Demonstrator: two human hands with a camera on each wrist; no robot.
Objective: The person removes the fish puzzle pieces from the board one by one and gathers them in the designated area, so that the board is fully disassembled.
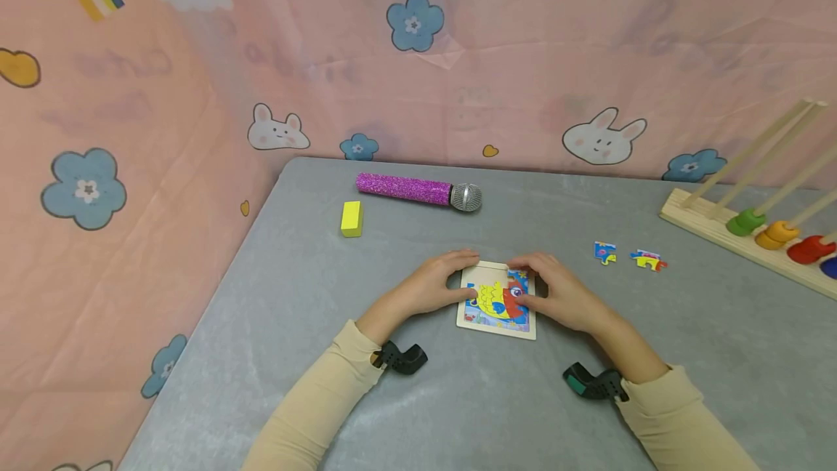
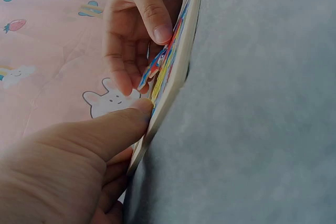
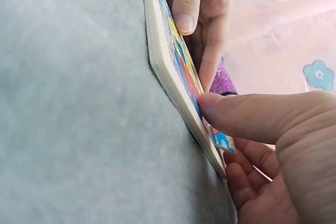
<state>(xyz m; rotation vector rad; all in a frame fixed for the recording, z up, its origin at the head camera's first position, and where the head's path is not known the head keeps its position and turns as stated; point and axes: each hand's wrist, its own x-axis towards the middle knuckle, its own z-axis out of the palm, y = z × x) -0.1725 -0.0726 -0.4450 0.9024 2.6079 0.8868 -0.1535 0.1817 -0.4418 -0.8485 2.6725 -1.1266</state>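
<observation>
A square wooden puzzle board (image 1: 497, 331) with a colourful fish picture lies on the grey table. My left hand (image 1: 434, 283) grips its left side, thumb over the pieces and fingers at the far edge. At the right side, my right hand (image 1: 567, 295) has its thumb on the red part of the fish and its fingers curled round the upper right. A puzzle piece (image 3: 224, 141) there stands tilted up from the board between that thumb and fingers. The board's upper left shows bare wood. Two loose pieces, one blue (image 1: 604, 252) and one red and yellow (image 1: 648, 260), lie to the right.
A purple glitter microphone (image 1: 418, 190) lies behind the board, beside a yellow block (image 1: 352, 219). On the right stands a wooden rack (image 1: 739, 237) with pegs and coloured rings. A pink patterned cloth (image 1: 458, 93) hangs along the table's back and left edges.
</observation>
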